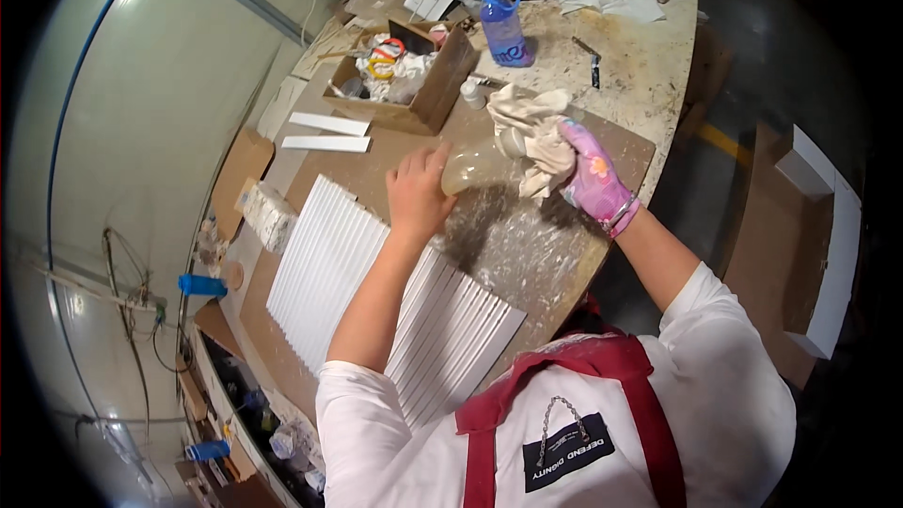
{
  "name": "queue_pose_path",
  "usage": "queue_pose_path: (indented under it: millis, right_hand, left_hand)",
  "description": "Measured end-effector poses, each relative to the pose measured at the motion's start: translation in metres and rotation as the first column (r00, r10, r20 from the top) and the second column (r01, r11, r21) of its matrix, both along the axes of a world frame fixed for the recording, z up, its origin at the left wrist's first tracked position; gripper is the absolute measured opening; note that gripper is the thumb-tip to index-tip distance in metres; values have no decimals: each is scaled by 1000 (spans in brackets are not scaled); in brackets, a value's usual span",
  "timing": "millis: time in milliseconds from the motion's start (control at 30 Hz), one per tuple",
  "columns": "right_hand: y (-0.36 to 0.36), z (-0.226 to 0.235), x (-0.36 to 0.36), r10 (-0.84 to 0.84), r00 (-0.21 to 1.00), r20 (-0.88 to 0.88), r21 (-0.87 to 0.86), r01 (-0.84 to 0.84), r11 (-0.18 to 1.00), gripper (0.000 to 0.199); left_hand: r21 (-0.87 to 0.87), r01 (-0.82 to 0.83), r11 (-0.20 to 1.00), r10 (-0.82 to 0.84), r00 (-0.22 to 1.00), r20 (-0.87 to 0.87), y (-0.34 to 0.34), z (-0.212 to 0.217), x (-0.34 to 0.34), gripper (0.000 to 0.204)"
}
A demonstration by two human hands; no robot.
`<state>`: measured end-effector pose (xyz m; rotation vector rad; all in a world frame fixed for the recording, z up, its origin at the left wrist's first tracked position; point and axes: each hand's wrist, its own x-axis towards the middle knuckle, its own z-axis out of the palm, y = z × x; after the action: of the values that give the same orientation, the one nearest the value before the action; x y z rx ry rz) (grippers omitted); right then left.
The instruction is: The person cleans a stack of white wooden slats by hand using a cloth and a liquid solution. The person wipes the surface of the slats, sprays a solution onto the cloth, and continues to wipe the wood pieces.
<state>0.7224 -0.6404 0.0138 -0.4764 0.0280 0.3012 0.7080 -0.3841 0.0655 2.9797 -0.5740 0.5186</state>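
My bare left hand [419,186] is closed around a clear plastic bottle [470,169], which is tilted with its neck toward the right. On my right hand [596,172] is a pink flowered glove, and its fingers grip a crumpled cream cloth [541,136]. The cloth lies against the bottle's mouth end. Below both hands spreads a brown board [527,249] smeared with white residue. A row of many thin white strips [324,259] lies side by side under my left forearm, and two separate white strips [327,123] rest farther off.
A cardboard box [442,85] with scissors and crumpled paper stands beyond my left hand. Behind the cloth are a small white bottle [472,94] and a blue water bottle [504,28]. Rags and tools crowd the far table. An open carton [800,235] is at the right.
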Motion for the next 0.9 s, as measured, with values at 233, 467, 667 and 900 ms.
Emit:
queue_pose_path:
  millis: [233,467,667,900]
  right_hand:
    - [13,6,-39,294,953,67,6,-295,955,44]
    - [25,-40,-48,366,926,-97,224,-338,914,38]
    - [27,-66,-49,344,938,-44,144,-335,931,34]
    - [24,-68,-54,410,907,-94,207,-385,899,32]
  left_hand:
    - [279,-118,953,111,993,41,21,33,-41,71]
    - [339,-86,937,79,996,35,15,43,-63,64]
    - [365,-6,931,19,999,-33,-2,38,-84,58]
    - [390,-89,917,91,996,15,12,45,-69,57]
